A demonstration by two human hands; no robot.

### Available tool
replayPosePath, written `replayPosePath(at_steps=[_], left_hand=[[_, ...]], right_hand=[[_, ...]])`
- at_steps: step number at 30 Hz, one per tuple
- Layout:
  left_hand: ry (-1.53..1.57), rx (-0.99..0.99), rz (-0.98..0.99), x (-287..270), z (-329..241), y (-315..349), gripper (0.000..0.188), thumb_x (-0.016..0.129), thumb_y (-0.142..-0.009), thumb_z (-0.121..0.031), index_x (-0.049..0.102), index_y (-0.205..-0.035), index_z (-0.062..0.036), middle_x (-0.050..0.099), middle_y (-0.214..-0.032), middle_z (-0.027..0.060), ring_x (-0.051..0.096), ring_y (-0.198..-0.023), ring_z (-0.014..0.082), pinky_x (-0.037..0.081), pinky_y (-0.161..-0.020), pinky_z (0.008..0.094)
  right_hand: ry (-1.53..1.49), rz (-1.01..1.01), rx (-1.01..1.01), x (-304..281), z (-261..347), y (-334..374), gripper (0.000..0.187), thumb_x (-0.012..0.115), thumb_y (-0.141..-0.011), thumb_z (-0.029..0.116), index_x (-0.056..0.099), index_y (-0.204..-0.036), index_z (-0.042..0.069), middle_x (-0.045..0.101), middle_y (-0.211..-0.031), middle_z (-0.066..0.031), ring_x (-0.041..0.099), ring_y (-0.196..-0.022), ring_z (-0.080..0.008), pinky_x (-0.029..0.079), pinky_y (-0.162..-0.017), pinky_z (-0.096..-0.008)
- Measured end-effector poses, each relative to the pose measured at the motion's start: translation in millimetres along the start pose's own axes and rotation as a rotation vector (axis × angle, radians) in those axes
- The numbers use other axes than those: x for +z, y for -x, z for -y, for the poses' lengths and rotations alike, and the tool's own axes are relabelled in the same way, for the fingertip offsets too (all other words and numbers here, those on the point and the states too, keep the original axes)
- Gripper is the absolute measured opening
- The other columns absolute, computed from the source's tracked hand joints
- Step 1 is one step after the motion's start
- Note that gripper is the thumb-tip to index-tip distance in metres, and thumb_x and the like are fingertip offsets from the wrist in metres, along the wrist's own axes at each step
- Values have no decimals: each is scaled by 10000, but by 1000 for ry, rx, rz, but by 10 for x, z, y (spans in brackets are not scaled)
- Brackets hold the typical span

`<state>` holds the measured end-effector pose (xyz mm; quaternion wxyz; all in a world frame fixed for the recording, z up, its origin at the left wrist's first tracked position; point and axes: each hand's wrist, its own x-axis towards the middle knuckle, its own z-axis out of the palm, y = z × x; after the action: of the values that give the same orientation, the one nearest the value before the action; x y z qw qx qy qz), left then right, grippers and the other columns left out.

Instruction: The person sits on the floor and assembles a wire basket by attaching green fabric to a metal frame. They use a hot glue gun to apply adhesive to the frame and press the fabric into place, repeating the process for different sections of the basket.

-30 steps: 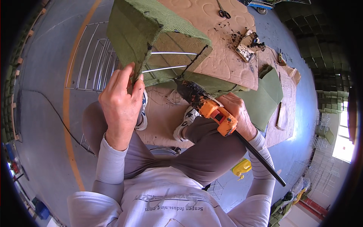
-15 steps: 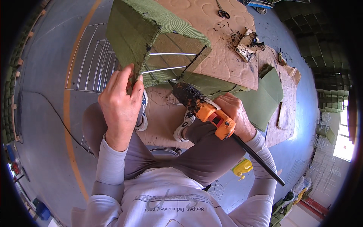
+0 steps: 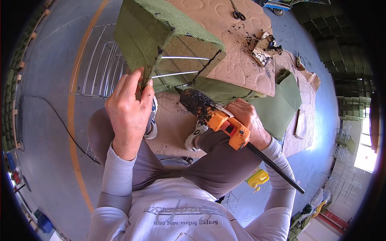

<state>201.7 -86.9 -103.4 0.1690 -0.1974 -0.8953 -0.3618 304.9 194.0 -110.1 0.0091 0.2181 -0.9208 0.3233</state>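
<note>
My left hand (image 3: 129, 106) pinches the near lower corner of a box-shaped wire frame covered in green mesh fabric (image 3: 142, 38). Metal rods show through its open end, and black glue marks the corners and edges. In my right hand (image 3: 247, 118) is an orange hot glue gun (image 3: 225, 122), its front half crusted with black glue. A long black glue stick (image 3: 277, 169) sticks out of its back. The nozzle points up and left, close to the box's lower edge; whether it touches is hard to tell. My right fingers are partly hidden behind the gun.
Brown cardboard (image 3: 241, 44) lies beyond the box, with scissors (image 3: 238, 15) and a glue-smeared block (image 3: 263, 50) on it. Green fabric pieces (image 3: 281, 108) lie at right. A bare wire rack (image 3: 96, 64) stands at left. A yellow pouch (image 3: 258, 178) lies by my right leg.
The glue gun's nozzle has moved slightly left along the box's lower edge. The box has shifted a touch to the right, with my left hand still pinching it.
</note>
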Motion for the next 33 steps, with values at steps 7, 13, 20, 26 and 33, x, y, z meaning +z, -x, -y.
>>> replayPosePath(at_steps=[7,13,20,26,33], left_hand=[[4,-8,9,-7,-10,8,267,705,-847,5,650,-1106,39,687,-956,121,723,-815,215,612,-677,311],[-2,9,1,-12,9,3,271,705,-847,7,646,-1110,41,686,-959,123,726,-808,217,611,-672,309],[1,4,5,-18,3,-1,270,706,-845,14,646,-1106,40,684,-951,129,723,-784,209,607,-657,310],[3,10,2,-20,10,4,271,706,-844,16,643,-1107,40,684,-956,131,725,-797,212,604,-653,307],[9,6,0,-26,11,0,269,708,-846,9,640,-1104,43,684,-966,131,724,-800,212,608,-663,309]], right_hand=[[-34,5,-2,9,5,-13,376,724,-696,297,602,-917,18,582,-732,-132,598,-702,-346,439,-670,-398],[-16,7,27,7,7,8,354,722,-699,278,601,-905,18,574,-720,-127,593,-695,-344,433,-665,-397],[7,-65,10,33,-29,67,332,727,-706,268,615,-891,15,571,-714,-124,591,-682,-337,430,-661,-388],[28,-45,64,27,-12,74,334,722,-732,287,620,-898,16,582,-724,-126,587,-676,-340,433,-669,-382],[58,5,75,-20,-41,118,337,717,-704,277,623,-900,19,600,-739,-119,595,-700,-331,439,-686,-382]])
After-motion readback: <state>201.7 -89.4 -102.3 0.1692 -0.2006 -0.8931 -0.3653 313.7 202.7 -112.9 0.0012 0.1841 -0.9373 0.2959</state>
